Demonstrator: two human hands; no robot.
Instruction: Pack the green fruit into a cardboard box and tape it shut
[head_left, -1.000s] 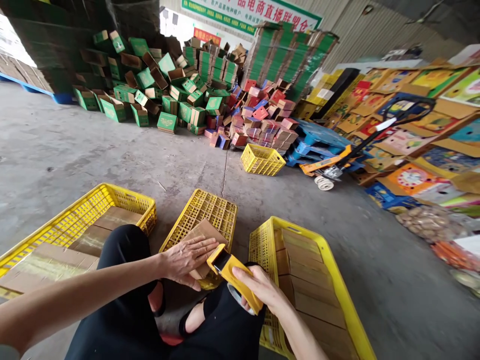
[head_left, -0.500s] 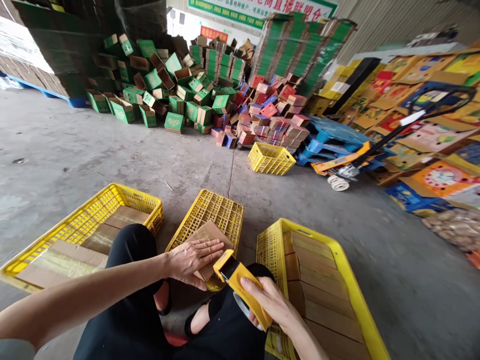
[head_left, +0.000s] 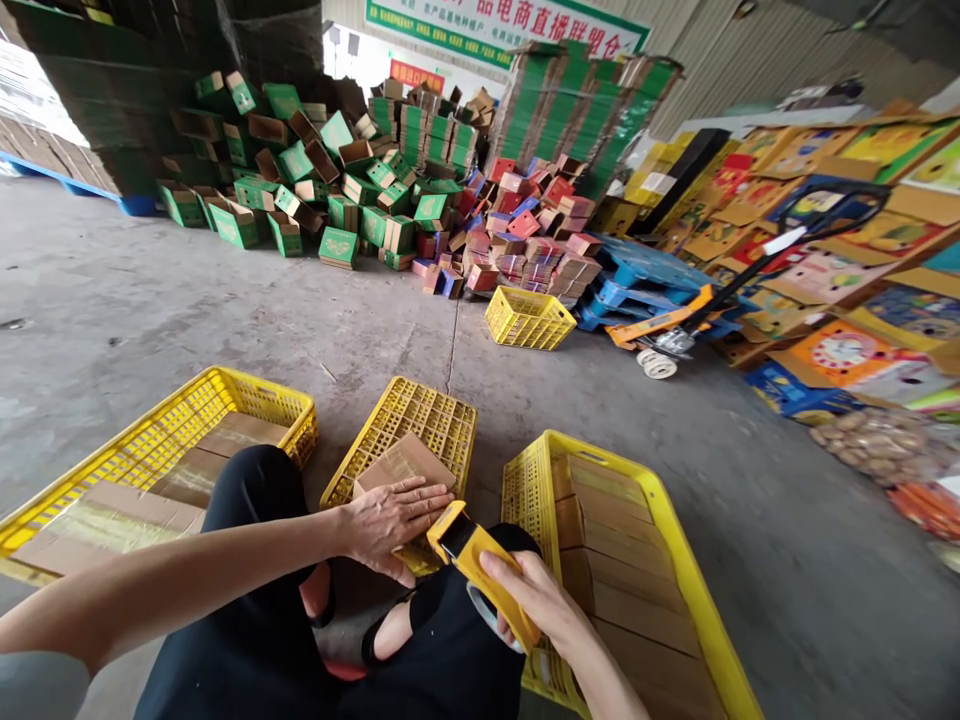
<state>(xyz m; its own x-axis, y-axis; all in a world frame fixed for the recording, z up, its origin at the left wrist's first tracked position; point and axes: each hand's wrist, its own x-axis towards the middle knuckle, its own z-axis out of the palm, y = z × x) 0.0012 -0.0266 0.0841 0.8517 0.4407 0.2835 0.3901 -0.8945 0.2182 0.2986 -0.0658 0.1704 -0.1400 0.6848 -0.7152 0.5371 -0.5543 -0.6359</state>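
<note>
Your right hand (head_left: 529,590) is wrapped around the tape dispenser (head_left: 484,565), while your left hand (head_left: 394,522) lies flat on the box (head_left: 411,462), pressing, not pinching. That box sits skewed on the near half of the middle crate (head_left: 431,405); the dispenser's off that crate's near right corner. Watch out: press lopsided and the box could skid off the crate's near edge, since it's only resting on open grid. Dispenser head's also super close to your left fingertips, so if there's a toothed cutter (can't tell), one slip might nick you. Material-wise: plain brown cardboard, squared faces, faint glossy strip; hard yellow plastic lattice; smooth yellow dispenser, round tape roll (head_left: 486,608) below.
</note>
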